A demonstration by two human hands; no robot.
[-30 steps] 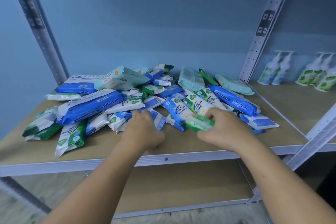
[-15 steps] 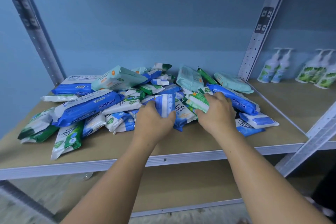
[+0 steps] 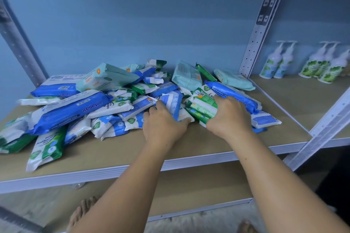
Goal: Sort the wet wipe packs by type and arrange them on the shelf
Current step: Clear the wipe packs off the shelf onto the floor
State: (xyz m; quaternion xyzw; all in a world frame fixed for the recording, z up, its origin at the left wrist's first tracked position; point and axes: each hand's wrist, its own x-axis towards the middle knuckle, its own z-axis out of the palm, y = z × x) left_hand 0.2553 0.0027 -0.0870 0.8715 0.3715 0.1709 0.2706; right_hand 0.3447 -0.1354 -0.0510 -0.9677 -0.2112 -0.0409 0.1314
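Ideally, the blue-and-white pack [image 3: 171, 103] gripped by the left hand [image 3: 162, 126] and the green packs [image 3: 202, 107] clutched in the right hand [image 3: 230, 117] should be lifted clear and kept apart.

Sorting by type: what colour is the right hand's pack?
Pack in right hand: green and white, head view.

Leftmost packs [image 3: 11, 134] cropped, print seemingly blurred.

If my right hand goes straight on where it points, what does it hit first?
Likely the long blue pack just beyond the right hand, which grips green packs; depth is unclear.
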